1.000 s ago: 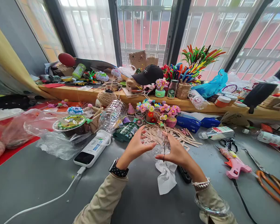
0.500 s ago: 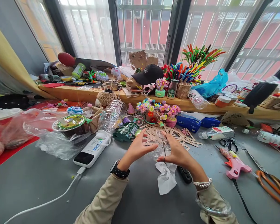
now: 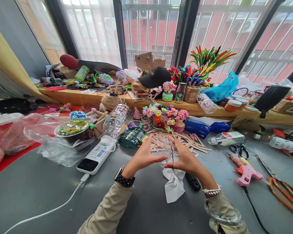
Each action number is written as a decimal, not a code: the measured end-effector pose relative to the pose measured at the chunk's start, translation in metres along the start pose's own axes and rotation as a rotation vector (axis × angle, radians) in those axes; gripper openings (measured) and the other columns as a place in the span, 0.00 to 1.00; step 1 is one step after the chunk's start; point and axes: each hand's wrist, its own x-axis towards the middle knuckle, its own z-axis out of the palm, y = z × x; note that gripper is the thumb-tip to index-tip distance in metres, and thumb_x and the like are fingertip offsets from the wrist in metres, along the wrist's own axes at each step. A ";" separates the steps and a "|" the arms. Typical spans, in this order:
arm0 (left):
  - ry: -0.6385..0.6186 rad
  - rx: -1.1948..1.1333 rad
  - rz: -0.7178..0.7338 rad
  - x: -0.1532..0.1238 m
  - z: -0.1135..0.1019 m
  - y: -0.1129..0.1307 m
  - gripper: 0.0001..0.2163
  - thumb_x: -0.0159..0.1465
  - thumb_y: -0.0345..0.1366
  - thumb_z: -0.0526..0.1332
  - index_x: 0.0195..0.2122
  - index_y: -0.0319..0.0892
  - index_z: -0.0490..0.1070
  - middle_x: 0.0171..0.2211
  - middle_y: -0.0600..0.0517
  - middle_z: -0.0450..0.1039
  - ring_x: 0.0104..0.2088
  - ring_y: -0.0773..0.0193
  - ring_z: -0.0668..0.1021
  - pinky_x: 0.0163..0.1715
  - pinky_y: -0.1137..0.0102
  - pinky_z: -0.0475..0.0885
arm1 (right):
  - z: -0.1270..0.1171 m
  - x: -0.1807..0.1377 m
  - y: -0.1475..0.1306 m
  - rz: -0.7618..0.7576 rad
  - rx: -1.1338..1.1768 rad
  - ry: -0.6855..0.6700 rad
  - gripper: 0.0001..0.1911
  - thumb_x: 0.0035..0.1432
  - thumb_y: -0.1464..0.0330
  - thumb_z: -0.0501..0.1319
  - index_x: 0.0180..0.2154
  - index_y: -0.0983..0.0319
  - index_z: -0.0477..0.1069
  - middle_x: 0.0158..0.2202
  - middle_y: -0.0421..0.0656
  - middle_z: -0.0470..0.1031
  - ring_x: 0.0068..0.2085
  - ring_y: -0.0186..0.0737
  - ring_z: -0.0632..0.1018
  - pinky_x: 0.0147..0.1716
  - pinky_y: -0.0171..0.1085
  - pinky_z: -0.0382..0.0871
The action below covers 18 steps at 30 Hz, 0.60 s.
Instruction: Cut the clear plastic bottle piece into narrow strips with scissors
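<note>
At the left of the frame a power bank (image 3: 95, 156) lies on the grey worktop (image 3: 39, 188), well clear of the hands. Just left of centre the left hand (image 3: 144, 156) is raised off the worktop, its fingers (image 3: 148, 141) spread and curved round the left side of a clear plastic piece (image 3: 164, 146), the thumb pointing right toward the other hand. The piece sits between the two palms at frame centre, above a white tissue (image 3: 174, 183) and in front of the scattered wooden sticks (image 3: 188, 143); it is see-through, so its outline is hard to make out. The right hand (image 3: 187, 160) is on its right side, thumb and forefinger pinched on a thin dark wire (image 3: 172, 154) that runs nearly straight up and down in the picture, right against the plastic. So the wire's long axis is upright and lies at the right fingers, while the left hand only steadies the plastic; the right hand is the nearer one to the wire. Further right lie small scissors (image 3: 239, 150) and a pink glue gun (image 3: 245, 170), both untouched. Against the frame from a second ago, the hands have closed in slightly: the left thumb now reaches further right, nearly meeting the right thumb, and the wire stays in the same pinch.
</note>
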 end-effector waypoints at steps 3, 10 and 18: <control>0.007 -0.001 0.059 0.001 0.002 -0.003 0.45 0.44 0.53 0.66 0.60 0.35 0.53 0.59 0.35 0.57 0.55 0.45 0.67 0.50 0.56 0.67 | 0.000 0.000 0.003 0.010 0.024 0.010 0.54 0.38 0.53 0.69 0.61 0.67 0.49 0.59 0.60 0.57 0.60 0.57 0.59 0.58 0.53 0.54; 0.187 0.137 0.178 -0.002 0.011 -0.001 0.31 0.55 0.54 0.57 0.55 0.40 0.62 0.54 0.40 0.67 0.54 0.50 0.70 0.51 0.56 0.66 | 0.002 0.001 0.006 0.075 0.091 0.025 0.52 0.38 0.51 0.68 0.60 0.66 0.51 0.59 0.59 0.58 0.60 0.57 0.61 0.57 0.53 0.55; 0.247 0.061 0.438 -0.001 0.011 0.004 0.11 0.55 0.44 0.63 0.26 0.40 0.70 0.38 0.44 0.72 0.43 0.57 0.74 0.45 0.61 0.67 | 0.000 0.002 0.006 0.144 0.138 0.014 0.52 0.38 0.52 0.68 0.59 0.68 0.52 0.60 0.60 0.57 0.60 0.56 0.60 0.57 0.52 0.55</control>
